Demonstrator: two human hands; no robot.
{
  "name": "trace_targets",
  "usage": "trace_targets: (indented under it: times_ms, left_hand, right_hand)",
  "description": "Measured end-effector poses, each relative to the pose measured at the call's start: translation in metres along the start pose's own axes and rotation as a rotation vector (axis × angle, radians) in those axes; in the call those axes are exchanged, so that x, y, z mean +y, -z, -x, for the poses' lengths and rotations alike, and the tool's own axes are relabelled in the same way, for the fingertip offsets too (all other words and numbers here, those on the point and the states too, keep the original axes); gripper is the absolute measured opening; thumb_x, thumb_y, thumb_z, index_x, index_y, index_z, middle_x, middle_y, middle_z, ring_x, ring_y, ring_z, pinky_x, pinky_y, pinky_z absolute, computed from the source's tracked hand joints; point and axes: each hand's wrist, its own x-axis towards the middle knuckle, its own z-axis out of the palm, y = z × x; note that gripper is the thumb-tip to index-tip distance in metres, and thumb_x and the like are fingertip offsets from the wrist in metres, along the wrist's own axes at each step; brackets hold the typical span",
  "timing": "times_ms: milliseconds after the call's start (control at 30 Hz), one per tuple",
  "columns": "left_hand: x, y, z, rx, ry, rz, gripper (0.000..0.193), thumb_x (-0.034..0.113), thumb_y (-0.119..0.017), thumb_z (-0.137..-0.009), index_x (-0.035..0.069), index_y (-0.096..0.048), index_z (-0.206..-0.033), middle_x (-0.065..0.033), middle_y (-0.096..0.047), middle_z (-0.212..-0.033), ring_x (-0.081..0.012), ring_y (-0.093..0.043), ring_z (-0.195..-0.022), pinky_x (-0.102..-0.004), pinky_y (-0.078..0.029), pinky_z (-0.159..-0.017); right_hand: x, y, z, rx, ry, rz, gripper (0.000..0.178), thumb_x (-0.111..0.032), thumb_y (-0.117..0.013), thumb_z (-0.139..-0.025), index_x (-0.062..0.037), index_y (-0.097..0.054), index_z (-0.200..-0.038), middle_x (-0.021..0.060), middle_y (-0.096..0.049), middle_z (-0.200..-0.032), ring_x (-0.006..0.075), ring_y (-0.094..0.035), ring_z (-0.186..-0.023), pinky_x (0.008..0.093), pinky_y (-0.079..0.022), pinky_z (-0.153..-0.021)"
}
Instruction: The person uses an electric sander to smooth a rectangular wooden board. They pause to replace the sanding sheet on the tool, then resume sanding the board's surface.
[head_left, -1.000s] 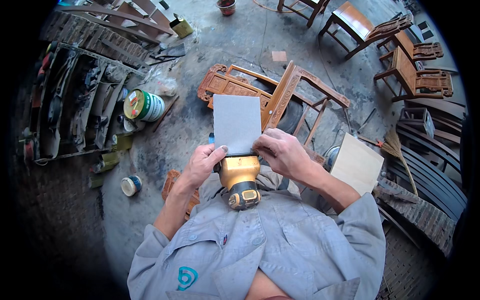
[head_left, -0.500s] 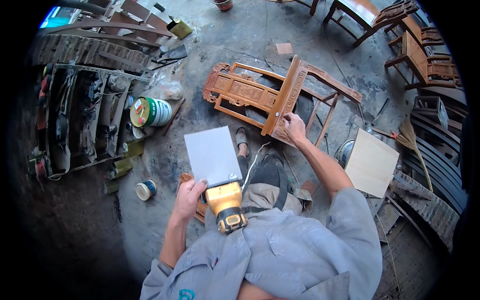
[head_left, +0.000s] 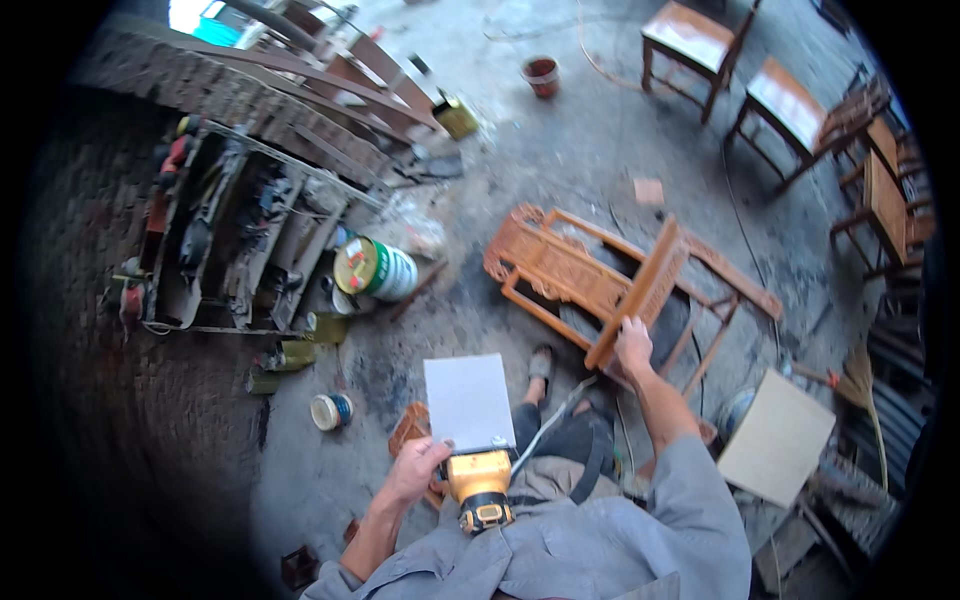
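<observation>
The left hand point(head_left: 416, 470) is closed on the edge of a yellow power tool point(head_left: 480, 478), which is just before the grey jacket point(head_left: 600, 545) and bears a pale, flat sheet point(head_left: 468, 400). Farther right, the right hand point(head_left: 633, 346), fingers bent, touches the wooden chair point(head_left: 655, 285), lying down (whether this hand grips, I cannot tell).

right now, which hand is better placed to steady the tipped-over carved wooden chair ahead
Probably the right hand: it is at the near seat edge of the carved wooden chair. The left hand holds the yellow power sander, farther from that chair.
</observation>
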Motion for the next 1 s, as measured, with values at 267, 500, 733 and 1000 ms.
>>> trace_targets:
  times_ms: [267,500,733,1000]
  left_hand:
    - [0.048,-0.013,-0.049,-0.170,-0.191,-0.198,0.031,0.026,-0.062,-0.101,-0.003,-0.072,-0.107,-0.0009,-0.069,-0.097,-0.0100,-0.059,-0.090,-0.0293,-0.048,-0.078]
    - [0.106,-0.047,-0.065,-0.477,-0.257,-0.299,0.035,0.029,-0.057,-0.106,-0.002,-0.072,-0.114,0.0012,-0.070,-0.100,-0.0058,-0.059,-0.088,-0.0263,-0.048,-0.079]
    - [0.146,-0.079,-0.083,-0.712,-0.336,-0.538,0.034,0.028,-0.055,-0.107,-0.002,-0.071,-0.108,0.0030,-0.065,-0.092,-0.0051,-0.053,-0.083,-0.0259,-0.045,-0.073]
    - [0.149,-0.067,-0.097,-0.726,-0.374,-0.604,0.034,0.028,-0.055,-0.107,-0.001,-0.069,-0.097,0.0047,-0.061,-0.084,-0.0046,-0.049,-0.078,-0.0264,-0.043,-0.068]
  right_hand:
    - [-0.033,0.043,-0.002,-0.014,-0.097,-0.423,0.017,-0.019,-0.071,-0.089,-0.0031,-0.071,-0.095,0.0211,-0.073,-0.091,0.0379,-0.072,-0.091,0.0447,-0.056,-0.084]
    - [-0.175,0.274,0.056,-0.229,0.155,-0.698,0.020,-0.017,-0.069,-0.096,0.0023,-0.069,-0.102,0.0125,-0.071,-0.091,0.0192,-0.067,-0.081,0.0333,-0.054,-0.077]
    - [-0.221,0.336,0.102,-0.342,0.269,-0.556,0.022,-0.018,-0.068,-0.095,0.0026,-0.070,-0.103,0.0174,-0.074,-0.093,0.0267,-0.073,-0.085,0.0386,-0.057,-0.080]
    - [-0.243,0.317,0.107,-0.416,0.182,-0.579,0.023,-0.019,-0.069,-0.094,0.0019,-0.070,-0.103,0.0164,-0.074,-0.087,0.0247,-0.072,-0.081,0.0367,-0.057,-0.077]
